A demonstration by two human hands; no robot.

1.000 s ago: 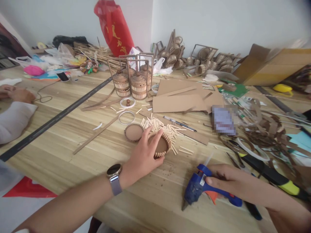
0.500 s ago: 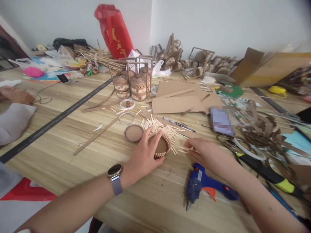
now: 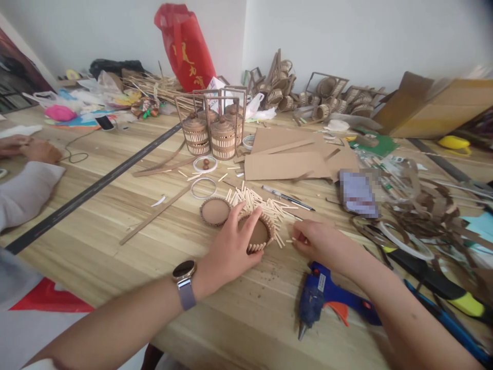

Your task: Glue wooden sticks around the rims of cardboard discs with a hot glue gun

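My left hand, a watch on its wrist, lies over a small round brown basket base edged with short upright sticks, fingers curled round its near rim. My right hand rests just right of it with fingertips pinched on a thin wooden stick at the edge of a heap of loose sticks. A second round brown disc lies left of the basket. A blue glue gun with an orange trigger lies on the table below my right forearm.
Finished stick baskets in frames stand behind, with cardboard sheets, a pen and white rings. Brown strip offcuts and a yellow-handled tool crowd the right. Another person's sleeve and hand rest at left.
My right hand put down the glue gun, reached to the stick heap and now pinches a stick. The left hand stayed on the basket base.
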